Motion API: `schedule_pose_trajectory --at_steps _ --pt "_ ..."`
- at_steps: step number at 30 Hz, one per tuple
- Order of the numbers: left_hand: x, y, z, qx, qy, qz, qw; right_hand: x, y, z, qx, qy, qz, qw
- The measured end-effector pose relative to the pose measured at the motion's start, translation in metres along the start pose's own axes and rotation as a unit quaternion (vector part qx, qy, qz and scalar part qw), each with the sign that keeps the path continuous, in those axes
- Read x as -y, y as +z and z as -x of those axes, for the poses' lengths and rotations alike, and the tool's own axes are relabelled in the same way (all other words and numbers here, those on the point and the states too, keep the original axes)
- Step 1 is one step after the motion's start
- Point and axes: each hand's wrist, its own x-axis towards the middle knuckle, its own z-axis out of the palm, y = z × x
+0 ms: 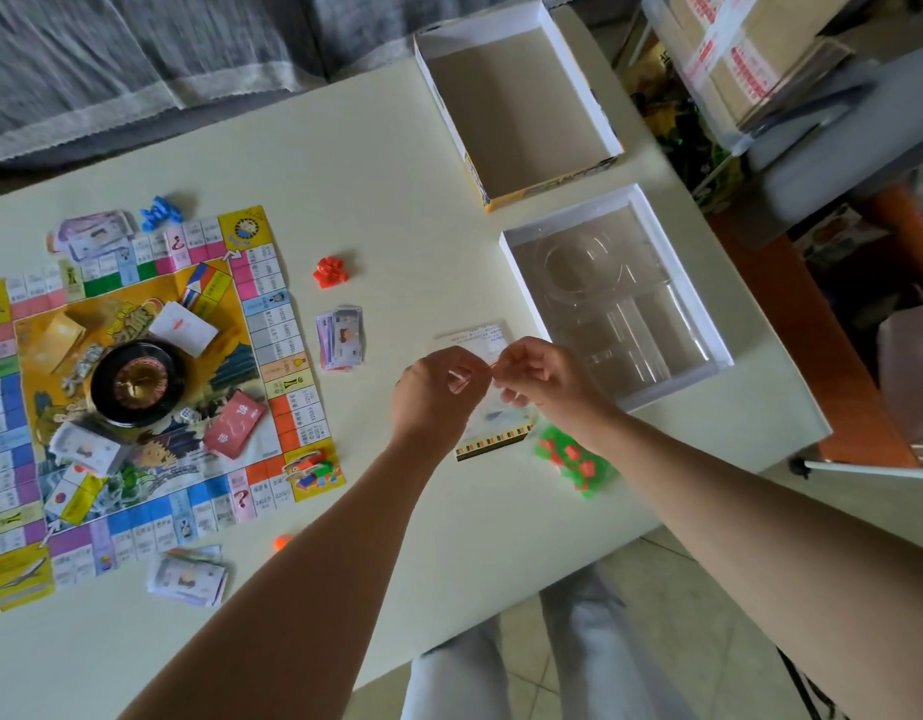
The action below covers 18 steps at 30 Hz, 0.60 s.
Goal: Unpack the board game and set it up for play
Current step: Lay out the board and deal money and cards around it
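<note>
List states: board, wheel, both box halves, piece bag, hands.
game board: unfolded, lying flat.
roulette wheel: upright on the board's middle.
box lid: inside up, empty.
box base: clear insert in place, wells look empty.
piece bag: lying flat; seal unclear.
left hand: pinches a thin item, too blurred to name.
right hand: pinches the same item.

My left forearm [319, 563] and right forearm [760, 522] were bare from the edge of the view up to the wrists, with the skin uncovered all along. My left hand [436, 394] and right hand [545, 381] were bare too. I wore pale grey trousers [475, 678] of soft cloth, creased in loose folds over my 2 legs.
</note>
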Motion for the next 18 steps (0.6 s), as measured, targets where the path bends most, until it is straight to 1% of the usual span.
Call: schedule_pose_trajectory --at_steps 3,5,7,13,16,18 --pt "-0.008 0.010 -0.006 -0.004 0.004 -0.061 0.998 0.000 -0.014 -0.004 0.010 0.015 0.005 1.000" --pt "-0.011 0.015 -0.011 -0.013 0.000 -0.099 0.995 -0.001 -0.029 -0.008 -0.010 0.026 -0.010 1.000" --pt "-0.010 0.018 -0.013 -0.022 -0.012 -0.115 0.993 -0.001 -0.049 -0.012 -0.033 0.034 -0.022 0.999" --pt "-0.016 0.046 -0.018 -0.022 -0.025 -0.139 0.990 -0.005 -0.104 -0.015 -0.055 0.054 -0.024 0.997" --pt "-0.023 0.063 -0.023 -0.031 -0.044 -0.188 0.981 -0.011 -0.118 -0.016 -0.042 0.060 -0.007 0.997" --pt "-0.027 0.070 -0.027 -0.041 -0.072 -0.220 0.972 -0.013 -0.125 -0.018 -0.034 0.065 -0.022 0.997"
